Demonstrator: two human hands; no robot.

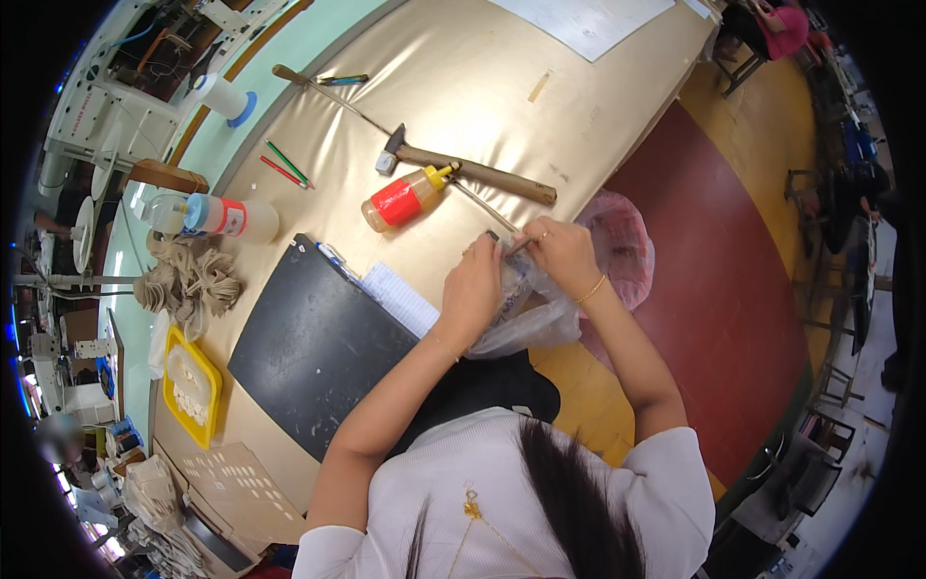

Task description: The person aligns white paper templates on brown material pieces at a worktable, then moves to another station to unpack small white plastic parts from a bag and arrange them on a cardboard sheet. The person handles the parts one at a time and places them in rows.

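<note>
My left hand (473, 291) and my right hand (562, 257) are close together at the right edge of the gold-covered table (338, 125). Both are closed, gripping the top of a clear plastic bag (524, 328) that hangs down over my lap. What lies inside the bag is hard to make out; some printing shows through. A small dark piece is at the left fingertips, and a brownish strip shows between the hands. Just beyond them lie a bottle with a red label and yellow cap (397, 203), a hammer (482, 175) and a long thin rod with a wooden handle (347, 108).
A black board (313, 352) with a lined paper (400, 297) lies left of my hands. Farther left are bottles (241, 218), beige fabric pieces (193, 275), a yellow tray (206, 432) and pencils (283, 172). A pink-lined bin (632, 253) stands beyond my right hand.
</note>
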